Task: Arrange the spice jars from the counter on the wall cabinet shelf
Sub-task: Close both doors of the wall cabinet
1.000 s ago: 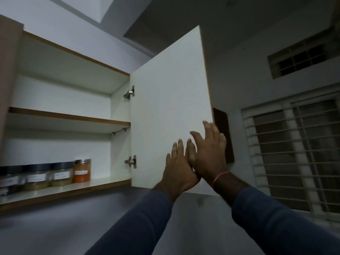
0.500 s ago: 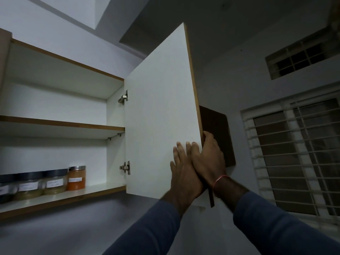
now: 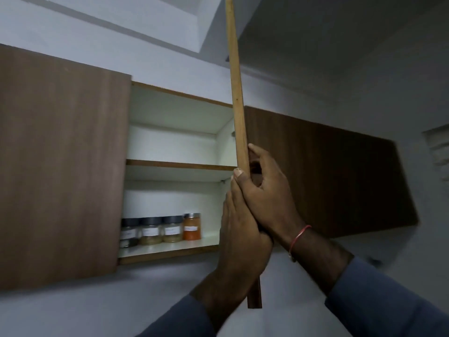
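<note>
Several spice jars stand in a row on the bottom shelf [image 3: 170,248] of the open wall cabinet: an orange jar [image 3: 192,227] at the right and three dark-lidded jars [image 3: 151,231] with white labels to its left. The cabinet door [image 3: 236,93] stands edge-on toward me. My right hand [image 3: 269,198] wraps around that edge, thumb on the left side. Pressed against the door's inner face just below, my left hand [image 3: 240,242] is partly covered by the right hand. The door's lower corner shows beneath both hands.
A shut brown door [image 3: 60,166] covers the cabinet's left half and hides any jars further left. The middle shelf [image 3: 179,164] holds nothing visible. Another brown cabinet front [image 3: 328,178] runs to the right. White wall lies below.
The door has swung from showing its white inner face to standing edge-on. Both hands moved with it, the right hand now wrapped around the edge. The view shifted left.
</note>
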